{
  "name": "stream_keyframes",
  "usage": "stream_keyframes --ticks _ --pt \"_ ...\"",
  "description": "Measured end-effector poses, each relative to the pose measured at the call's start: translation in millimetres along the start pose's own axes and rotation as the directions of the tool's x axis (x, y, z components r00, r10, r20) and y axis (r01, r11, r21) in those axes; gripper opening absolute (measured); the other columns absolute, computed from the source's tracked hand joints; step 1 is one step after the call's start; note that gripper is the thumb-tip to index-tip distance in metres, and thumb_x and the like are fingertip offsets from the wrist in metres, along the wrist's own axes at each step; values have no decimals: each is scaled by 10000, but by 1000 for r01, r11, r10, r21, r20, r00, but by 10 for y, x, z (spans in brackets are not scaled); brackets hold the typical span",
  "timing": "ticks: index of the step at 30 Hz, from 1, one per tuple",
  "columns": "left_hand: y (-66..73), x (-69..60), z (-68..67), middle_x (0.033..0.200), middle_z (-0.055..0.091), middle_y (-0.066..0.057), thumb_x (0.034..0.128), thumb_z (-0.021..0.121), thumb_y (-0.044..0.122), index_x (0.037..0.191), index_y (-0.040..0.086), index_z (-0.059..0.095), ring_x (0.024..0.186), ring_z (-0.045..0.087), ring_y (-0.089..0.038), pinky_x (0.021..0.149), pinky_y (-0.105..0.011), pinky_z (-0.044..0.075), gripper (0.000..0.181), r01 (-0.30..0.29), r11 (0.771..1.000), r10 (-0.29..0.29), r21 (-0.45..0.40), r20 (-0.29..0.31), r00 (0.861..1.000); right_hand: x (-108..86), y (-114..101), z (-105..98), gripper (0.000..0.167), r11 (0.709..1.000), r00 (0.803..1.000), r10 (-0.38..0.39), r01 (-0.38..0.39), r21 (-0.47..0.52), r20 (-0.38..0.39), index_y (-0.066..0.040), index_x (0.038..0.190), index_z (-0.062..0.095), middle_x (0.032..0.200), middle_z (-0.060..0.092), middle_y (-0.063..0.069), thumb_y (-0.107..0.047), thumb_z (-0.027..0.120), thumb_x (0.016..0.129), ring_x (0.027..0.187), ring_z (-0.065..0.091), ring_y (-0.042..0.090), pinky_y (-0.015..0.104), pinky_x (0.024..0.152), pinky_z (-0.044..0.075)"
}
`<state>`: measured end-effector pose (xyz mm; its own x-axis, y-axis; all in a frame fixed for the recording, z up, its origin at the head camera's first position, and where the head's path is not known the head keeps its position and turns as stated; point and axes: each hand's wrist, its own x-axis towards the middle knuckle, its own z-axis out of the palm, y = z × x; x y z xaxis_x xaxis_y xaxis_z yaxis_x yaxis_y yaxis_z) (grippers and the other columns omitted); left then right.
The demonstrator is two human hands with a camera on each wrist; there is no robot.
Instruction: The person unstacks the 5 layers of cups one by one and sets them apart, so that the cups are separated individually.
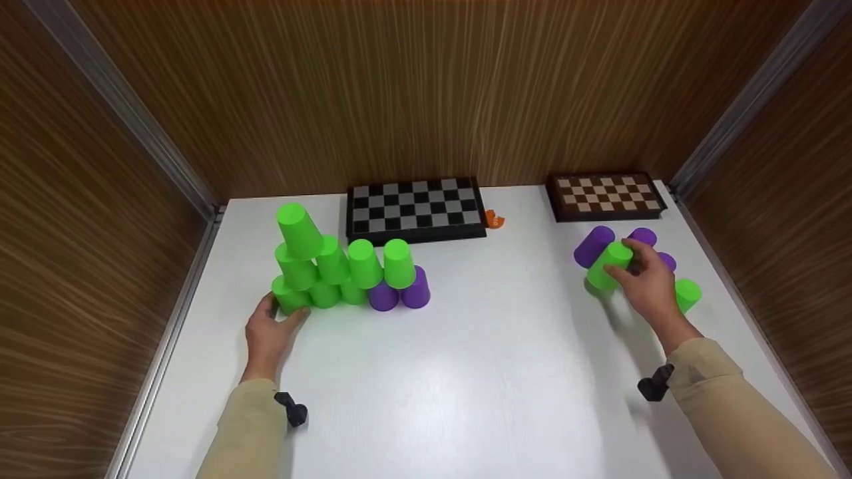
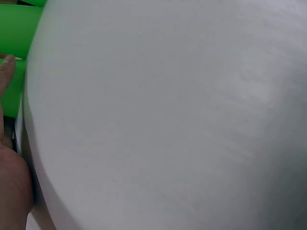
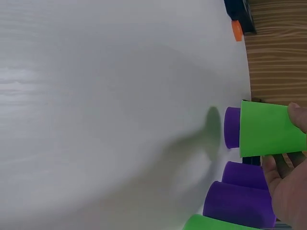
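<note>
A stepped stack of upside-down cups stands at the left of the table. Its bottom row has three green cups and two purple cups [image 1: 416, 288]; several green cups form the second row, and one green cup [image 1: 299, 231] tops the left end. My left hand [image 1: 268, 334] holds the leftmost bottom green cup [image 1: 291, 297] between thumb and fingers; its thumb [image 2: 6, 72] shows in the left wrist view. At the right, my right hand [image 1: 649, 286] grips a green cup [image 1: 610, 266] raised off the table, its shadow falling below.
Around the right hand stand purple cups [image 1: 594, 246] and another green cup [image 1: 687, 295]. Along the back lie a black-and-grey chessboard [image 1: 417, 207], a brown chessboard [image 1: 607, 194] and a small orange piece [image 1: 494, 219]. Wood-grain walls [image 1: 399, 86] enclose the white table [image 1: 426, 386].
</note>
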<state>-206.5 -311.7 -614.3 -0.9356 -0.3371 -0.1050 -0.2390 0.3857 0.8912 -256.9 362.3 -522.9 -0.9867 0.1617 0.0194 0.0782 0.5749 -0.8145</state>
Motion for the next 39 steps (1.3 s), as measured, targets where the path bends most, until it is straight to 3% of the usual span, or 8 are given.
stream_keyframes --ticks 12,16,31,39 --pt "14 -5 9 1649 411 -213 934 848 256 1602 10 414 1551 349 -370 1295 -435 297 833 -8 1000 8 -12 -2 1000 -5 185 22 667 1000 999 27 -27 -14 33 6 1585 391 1588 459 277 -164 722 1032 1438 460 475 626 1195 405" --pt "22 -6 7 1644 420 -215 937 846 258 1590 11 433 1546 361 -371 1289 -427 310 811 -24 1000 24 -2 -12 1000 5 218 36 648 1000 1000 -3 3 11 22 32 1557 404 1573 471 290 -95 732 1013 1445 457 471 615 1197 406" --pt "-1 7 12 1639 423 -227 929 858 240 1576 -6 446 1542 366 -374 1287 -406 317 805 -30 1000 30 -3 -21 999 41 251 50 679 1000 999 6 -6 11 40 19 1587 355 1616 408 296 -47 707 1011 1478 404 497 634 1212 372" --pt "12 0 14 1643 413 -229 931 854 237 1579 -14 438 1546 359 -375 1287 -408 317 810 -20 1000 20 -5 -20 1000 42 196 9 744 1000 998 -4 5 -16 63 5 1629 307 1626 385 300 -104 723 1021 1492 380 505 643 1220 348"
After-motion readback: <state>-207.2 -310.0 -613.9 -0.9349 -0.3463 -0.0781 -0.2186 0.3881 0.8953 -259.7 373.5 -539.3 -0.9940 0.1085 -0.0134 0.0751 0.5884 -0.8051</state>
